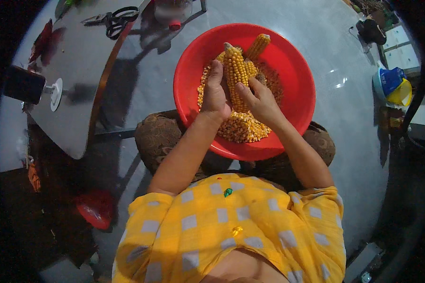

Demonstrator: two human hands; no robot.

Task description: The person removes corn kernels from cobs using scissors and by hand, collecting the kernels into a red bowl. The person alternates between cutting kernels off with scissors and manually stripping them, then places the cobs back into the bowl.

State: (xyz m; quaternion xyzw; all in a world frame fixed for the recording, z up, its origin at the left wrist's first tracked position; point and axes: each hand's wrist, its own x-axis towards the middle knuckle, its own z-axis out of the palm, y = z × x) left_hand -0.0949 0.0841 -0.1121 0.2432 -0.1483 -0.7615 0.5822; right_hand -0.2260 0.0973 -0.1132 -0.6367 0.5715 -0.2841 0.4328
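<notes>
A yellow corn cob stands nearly upright over a red plastic basin, its pale tip pointing away from me. My left hand holds it from the left, thumb raised along its side and the other fingers mostly hidden behind it. From the right, my right hand grips the lower part, thumb pressed against the kernels. Loose corn kernels are heaped in the basin below both hands. Another cob leans toward the basin's far side, and further cobs are partly hidden behind the held one.
The basin rests at my knees. Left of it is a table with black-handled scissors and a phone on a stand. A clear container with a red cap is beyond. Blue and yellow containers stand far right.
</notes>
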